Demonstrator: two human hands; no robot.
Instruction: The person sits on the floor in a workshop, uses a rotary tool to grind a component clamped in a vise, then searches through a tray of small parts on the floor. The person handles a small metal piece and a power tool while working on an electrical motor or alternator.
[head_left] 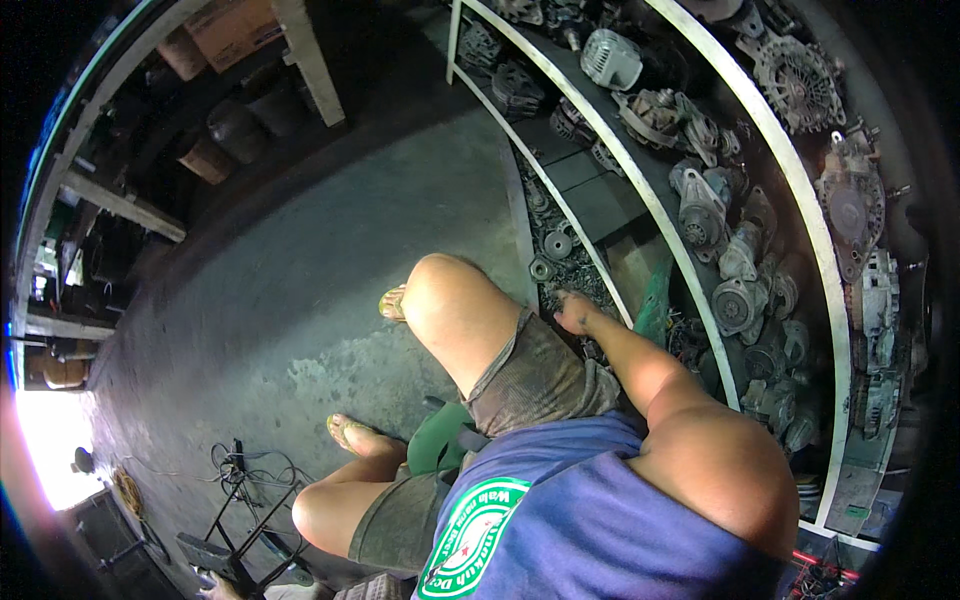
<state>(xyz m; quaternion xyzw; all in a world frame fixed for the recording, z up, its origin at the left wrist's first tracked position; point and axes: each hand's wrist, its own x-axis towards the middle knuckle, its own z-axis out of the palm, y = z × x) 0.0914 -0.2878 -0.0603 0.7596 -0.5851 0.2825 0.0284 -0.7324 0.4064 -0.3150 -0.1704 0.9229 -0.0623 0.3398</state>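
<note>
Right hand: The person's right hand (573, 312) is down at the low tray right of the middle of the frame, its fingers at the small metal bits (582, 270); I cannot tell if the fingers are pinched on a bit or apart
Left hand: I cannot see it, so I cannot tell what it does
Small metal bits: They lie in a dark heap around and above the right hand, with a round metal ring (557, 244) near the top; the low edge probably keeps them from rolling out
Body: The person is low down, knees (435, 285) bent, maybe because the bits are so near the floor (250, 300); the right arm goes past the leg to get there
Shelf: The white rack (843, 360) curves down the right side, with old motor parts (703, 215) in rows, perhaps so each one is easy to see
Lap: A green flap (437, 440) sits between the legs
Lower left: Black wires (235, 462) lie in loops by a thin black frame (235, 520)
</note>
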